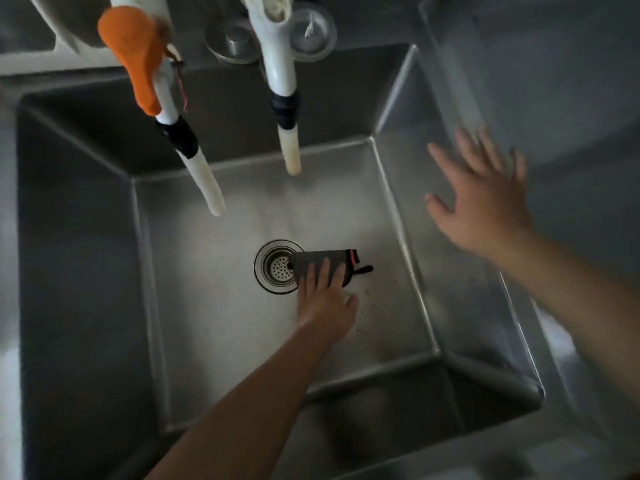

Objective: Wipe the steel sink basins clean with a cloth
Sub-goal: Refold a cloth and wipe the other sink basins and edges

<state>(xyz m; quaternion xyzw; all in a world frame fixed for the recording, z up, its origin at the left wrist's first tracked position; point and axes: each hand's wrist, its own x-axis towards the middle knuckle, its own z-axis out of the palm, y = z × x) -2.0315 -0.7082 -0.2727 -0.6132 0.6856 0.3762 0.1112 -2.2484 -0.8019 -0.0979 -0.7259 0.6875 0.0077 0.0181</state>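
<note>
A deep steel sink basin [214, 306] fills the head view, with a round drain strainer [277, 266] in the middle of its floor. A dark grey folded cloth [323, 263] with a pink-and-black edge lies just right of the drain, partly over its rim. My left hand [323, 306] reaches down into the basin and presses the cloth flat with straight fingers. My right hand [481, 199] hovers, blurred, with fingers spread above the basin's right wall and rim, holding nothing.
Two white tap spouts hang over the basin's back: one with an orange handle [138, 60] and black tape, another [285, 109] beside it. Steel lids [235, 43] rest on the back ledge. A second basin [554, 81] lies to the right.
</note>
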